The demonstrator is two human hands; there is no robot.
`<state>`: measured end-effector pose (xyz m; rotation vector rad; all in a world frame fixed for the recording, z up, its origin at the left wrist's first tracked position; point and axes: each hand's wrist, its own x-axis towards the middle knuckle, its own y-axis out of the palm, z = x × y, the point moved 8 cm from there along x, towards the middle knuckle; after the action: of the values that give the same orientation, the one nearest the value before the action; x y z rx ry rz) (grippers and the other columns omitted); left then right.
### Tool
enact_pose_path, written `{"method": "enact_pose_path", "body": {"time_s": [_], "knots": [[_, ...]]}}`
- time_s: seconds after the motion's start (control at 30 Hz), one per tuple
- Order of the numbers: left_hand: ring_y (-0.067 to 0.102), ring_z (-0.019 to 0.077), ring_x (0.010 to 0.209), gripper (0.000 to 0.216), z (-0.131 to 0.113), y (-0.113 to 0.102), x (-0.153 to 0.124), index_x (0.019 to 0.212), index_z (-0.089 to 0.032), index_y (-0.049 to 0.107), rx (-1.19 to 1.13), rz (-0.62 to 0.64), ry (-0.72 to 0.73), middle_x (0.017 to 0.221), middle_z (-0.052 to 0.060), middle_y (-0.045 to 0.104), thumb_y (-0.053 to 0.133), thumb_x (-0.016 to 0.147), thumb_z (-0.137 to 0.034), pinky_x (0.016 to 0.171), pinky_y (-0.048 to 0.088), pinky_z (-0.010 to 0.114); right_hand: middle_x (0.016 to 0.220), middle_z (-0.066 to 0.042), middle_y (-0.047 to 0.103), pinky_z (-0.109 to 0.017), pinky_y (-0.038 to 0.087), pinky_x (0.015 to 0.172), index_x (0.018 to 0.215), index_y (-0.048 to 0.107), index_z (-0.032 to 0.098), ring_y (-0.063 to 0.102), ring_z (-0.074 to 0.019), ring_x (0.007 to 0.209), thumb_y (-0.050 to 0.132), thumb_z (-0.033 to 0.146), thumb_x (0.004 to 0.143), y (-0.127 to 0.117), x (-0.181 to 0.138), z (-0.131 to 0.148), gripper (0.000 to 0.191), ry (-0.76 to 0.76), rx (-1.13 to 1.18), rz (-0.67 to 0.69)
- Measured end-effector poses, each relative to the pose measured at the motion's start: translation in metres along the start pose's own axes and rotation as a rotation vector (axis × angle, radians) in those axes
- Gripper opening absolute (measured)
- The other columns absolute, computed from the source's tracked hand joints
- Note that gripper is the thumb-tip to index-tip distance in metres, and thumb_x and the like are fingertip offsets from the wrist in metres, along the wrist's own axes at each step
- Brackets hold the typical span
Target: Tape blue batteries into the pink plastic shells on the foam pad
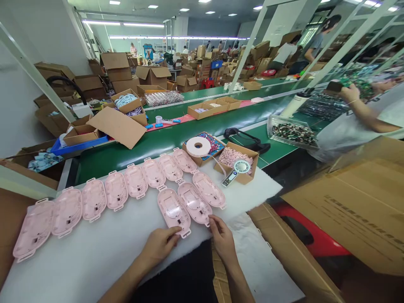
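Two pink plastic shells lie side by side in front of me on a white foam sheet [94,256]. At the lower end of the nearer pink shell [168,206], my left hand [160,244] pinches the edge between thumb and forefinger. My right hand [223,237] grips the bottom corner of the neighbouring pink shell [194,202] with its fingertips. A third shell [208,189] lies just beyond it to the right. Behind, a long row of similar shells [94,198] stretches to the left, each with screw posts and a small dark part inside.
Beyond the shells stand a roll of white tape [198,146], a carton of small pink parts [235,156] and a round-headed device [241,166]. A green conveyor belt [158,143] runs behind. Cardboard [356,202] stands on the right, where a co-worker's hand [350,93] handles circuit boards.
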<state>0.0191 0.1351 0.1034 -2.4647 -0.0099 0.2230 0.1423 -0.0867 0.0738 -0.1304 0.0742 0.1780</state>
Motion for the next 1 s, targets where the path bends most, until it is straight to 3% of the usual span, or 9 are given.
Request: {"method": "enact_pose_path", "body": {"time_s": [0.17,0.37,0.67,1.0], "knots": [[0.072,0.0230,0.082,0.045,0.000,-0.002,-0.001,0.133,-0.025,0.073,0.004,-0.019,-0.008,0.095,0.005,0.081,0.047,0.101,-0.042,0.083,0.052,0.032,0.089,-0.011,0.074,-0.038,0.061,0.074,0.109,0.076,0.016,0.068,-0.0252,0.078,0.064,0.074,0.089,0.001,-0.001,0.004,0.062,-0.016,0.009,-0.004],[0.072,0.0236,0.082,0.047,0.004,0.000,-0.002,0.132,-0.024,0.074,0.008,-0.031,-0.020,0.096,0.006,0.081,0.047,0.100,-0.043,0.082,0.050,0.034,0.106,-0.013,0.073,-0.039,0.060,0.081,0.116,0.075,0.016,0.069,-0.0267,0.092,0.064,0.070,0.091,0.000,0.002,0.001,0.061,-0.056,-0.022,-0.012],[0.071,0.0233,0.082,0.046,0.010,0.002,0.001,0.133,-0.025,0.074,0.010,-0.044,-0.019,0.101,0.005,0.081,0.049,0.099,-0.043,0.081,0.049,0.034,0.112,-0.014,0.072,-0.040,0.059,0.084,0.120,0.072,0.015,0.068,-0.0269,0.095,0.063,0.070,0.092,0.001,0.002,-0.005,0.063,-0.041,-0.019,0.008],[0.065,0.0216,0.072,0.049,0.010,0.002,-0.003,0.136,-0.023,0.072,-0.001,-0.053,-0.015,0.085,0.003,0.076,0.050,0.099,-0.045,0.074,0.046,0.033,0.118,-0.015,0.072,-0.040,0.056,0.086,0.124,0.072,0.016,0.066,-0.0273,0.098,0.060,0.073,0.092,0.001,0.001,-0.006,0.067,-0.045,-0.094,0.003]]}}
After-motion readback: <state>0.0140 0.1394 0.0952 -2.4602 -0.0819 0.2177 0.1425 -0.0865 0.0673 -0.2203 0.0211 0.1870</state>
